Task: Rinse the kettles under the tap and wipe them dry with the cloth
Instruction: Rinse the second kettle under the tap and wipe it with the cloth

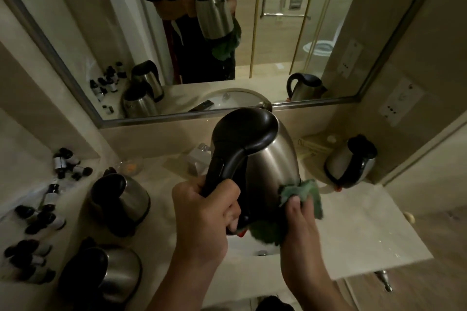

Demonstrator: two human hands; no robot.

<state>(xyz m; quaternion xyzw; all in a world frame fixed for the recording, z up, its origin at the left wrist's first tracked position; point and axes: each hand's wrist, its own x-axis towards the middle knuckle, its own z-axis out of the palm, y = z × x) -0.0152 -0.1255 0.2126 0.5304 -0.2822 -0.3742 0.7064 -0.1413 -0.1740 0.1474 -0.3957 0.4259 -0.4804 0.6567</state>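
Your left hand (202, 212) fist-tight on kettle (270, 166) handle, kettle tilted over sink (262, 251). Right hand (300, 219) pinching cloth (307, 192) against kettle's side. Two kettles left of sink, one right.

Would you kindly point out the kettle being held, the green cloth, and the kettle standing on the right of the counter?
held kettle (274, 159): head view, on its steel side.
green cloth (309, 190): head view, on the fold above the fingers.
right kettle (336, 163): head view, on its steel body.
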